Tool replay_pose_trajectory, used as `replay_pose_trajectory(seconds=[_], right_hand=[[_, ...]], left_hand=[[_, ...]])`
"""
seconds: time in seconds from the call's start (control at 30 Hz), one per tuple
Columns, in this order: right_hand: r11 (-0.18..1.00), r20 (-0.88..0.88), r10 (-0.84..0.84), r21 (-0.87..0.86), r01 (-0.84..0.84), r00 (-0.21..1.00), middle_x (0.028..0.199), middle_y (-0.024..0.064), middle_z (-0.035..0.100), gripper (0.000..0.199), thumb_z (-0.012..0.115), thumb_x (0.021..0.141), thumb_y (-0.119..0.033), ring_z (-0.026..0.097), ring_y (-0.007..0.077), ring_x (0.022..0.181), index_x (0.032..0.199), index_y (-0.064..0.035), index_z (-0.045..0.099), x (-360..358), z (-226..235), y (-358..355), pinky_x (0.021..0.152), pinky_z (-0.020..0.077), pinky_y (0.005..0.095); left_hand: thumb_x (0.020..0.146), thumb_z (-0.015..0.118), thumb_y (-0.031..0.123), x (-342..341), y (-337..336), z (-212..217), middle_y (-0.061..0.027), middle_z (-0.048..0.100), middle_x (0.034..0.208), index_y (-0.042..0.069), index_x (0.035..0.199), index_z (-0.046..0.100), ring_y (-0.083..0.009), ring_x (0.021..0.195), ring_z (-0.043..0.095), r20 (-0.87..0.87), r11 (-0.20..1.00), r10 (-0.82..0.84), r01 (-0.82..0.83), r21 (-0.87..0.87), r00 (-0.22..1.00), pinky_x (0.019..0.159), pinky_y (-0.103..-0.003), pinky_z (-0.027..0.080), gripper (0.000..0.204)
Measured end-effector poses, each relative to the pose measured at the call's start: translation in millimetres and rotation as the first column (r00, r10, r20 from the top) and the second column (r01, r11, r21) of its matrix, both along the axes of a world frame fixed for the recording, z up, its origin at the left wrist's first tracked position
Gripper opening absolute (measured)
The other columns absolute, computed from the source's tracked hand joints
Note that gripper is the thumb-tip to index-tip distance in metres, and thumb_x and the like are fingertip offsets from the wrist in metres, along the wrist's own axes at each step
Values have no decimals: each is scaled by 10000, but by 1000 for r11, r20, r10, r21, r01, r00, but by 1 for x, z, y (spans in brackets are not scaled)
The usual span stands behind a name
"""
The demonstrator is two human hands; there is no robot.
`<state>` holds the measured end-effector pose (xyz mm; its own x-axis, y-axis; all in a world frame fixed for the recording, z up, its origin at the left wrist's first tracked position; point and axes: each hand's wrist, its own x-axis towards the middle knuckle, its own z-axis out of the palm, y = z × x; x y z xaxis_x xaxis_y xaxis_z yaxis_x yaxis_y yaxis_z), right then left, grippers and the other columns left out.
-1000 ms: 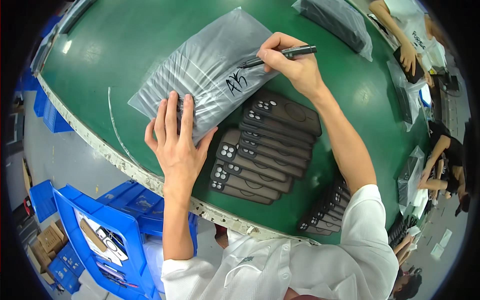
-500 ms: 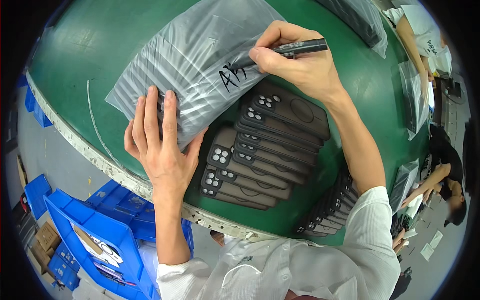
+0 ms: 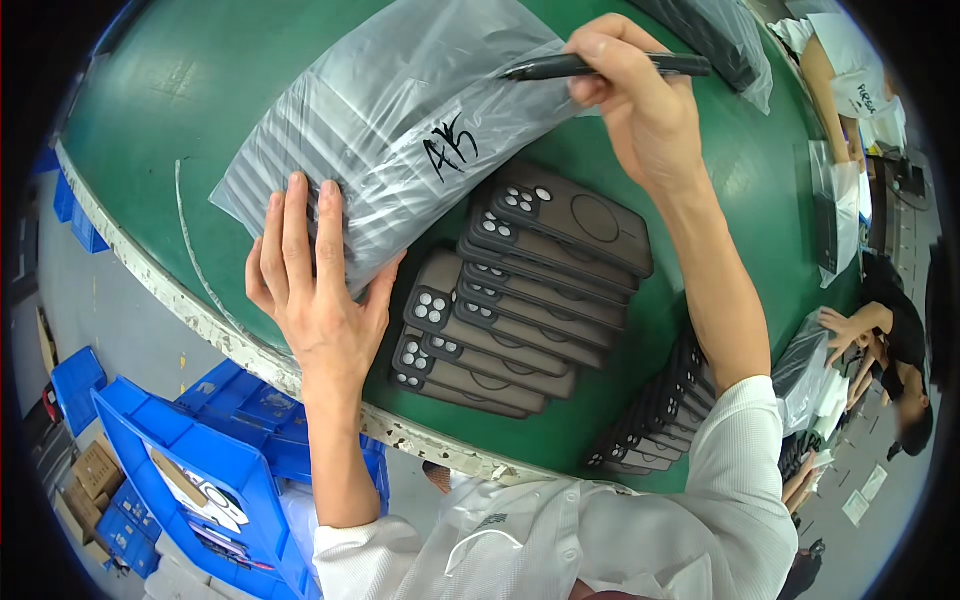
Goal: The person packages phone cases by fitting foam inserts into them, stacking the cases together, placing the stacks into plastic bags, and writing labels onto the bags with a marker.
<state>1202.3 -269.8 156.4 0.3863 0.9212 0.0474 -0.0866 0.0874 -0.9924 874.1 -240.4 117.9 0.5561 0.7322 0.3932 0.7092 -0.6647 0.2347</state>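
A filled clear plastic bag [image 3: 400, 110] lies on the green table, with black handwriting on its right part. Flat on the bag's near left end is my left hand [image 3: 325, 290], fingers stretched out and slightly spread. My right hand [image 3: 645, 100] grips a black marker pen [image 3: 550, 68] above the bag's right end. The pen's tip points left over the plastic; whether it touches cannot be told. Just right of my left hand, dark phone cases [image 3: 560, 270] with round camera holes lie in overlapping rows. Dark items in the bag are blurred by the plastic.
Beside my right elbow sits another row of phone cases [image 3: 660, 410]. A second filled bag [image 3: 710, 40] lies at the far right. Blue bins [image 3: 180, 450] stand below the table's chipped edge [image 3: 240, 345]. At right, a co-worker [image 3: 895, 350] handles a plastic bag [image 3: 805, 370].
My right hand has moved up and right with the marker, away from the handwriting, which now shows another stroke. The bag has shifted slightly; my left hand stays on it.
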Motion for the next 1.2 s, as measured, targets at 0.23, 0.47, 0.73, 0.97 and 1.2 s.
replay_pose_trajectory(seconds=[0.23,0.47,0.73,0.97,1.2], right_hand=[[995,-17,-80,53,81,997,910,43,707,232,748,996,-239,638,105,795,1016,-8,741,20,47,-58,715,469,259],[881,62,-473,32,472,879,1138,25,635,252,688,1058,-188,546,84,875,1240,-13,673,43,100,-239,733,439,257],[478,182,-870,88,874,458,1026,16,650,339,665,1103,-203,549,79,823,1375,0,661,4,115,-591,704,441,255],[-298,366,-863,188,936,-348,773,-83,498,109,718,1041,-197,446,32,664,1074,-94,733,-134,87,-661,598,344,240],[-575,183,-766,232,785,-616,704,-23,623,240,775,983,-258,558,60,662,930,-30,722,-170,70,-744,612,438,260]], left_hand=[[847,868,432,5,57,-2,-124,584,1589,142,1541,601,-284,1471,530,-26,990,35,-31,141,999,1187,-484,352,798],[966,762,291,-9,117,-27,-268,498,1604,-41,1585,419,-422,1498,457,120,916,357,-373,151,926,1217,-573,360,782],[1001,677,171,-15,84,-69,-321,674,1320,-67,1344,626,-514,1232,631,338,997,19,8,-78,941,1078,-544,507,420],[1093,567,251,-78,125,-65,-295,649,1423,-63,1455,588,-451,1314,625,92,991,50,-38,-129,994,1139,-487,486,480],[1018,648,254,-74,125,-77,-349,700,1202,-59,1329,639,-539,1062,677,174,998,-24,34,-53,984,952,-586,556,441]])
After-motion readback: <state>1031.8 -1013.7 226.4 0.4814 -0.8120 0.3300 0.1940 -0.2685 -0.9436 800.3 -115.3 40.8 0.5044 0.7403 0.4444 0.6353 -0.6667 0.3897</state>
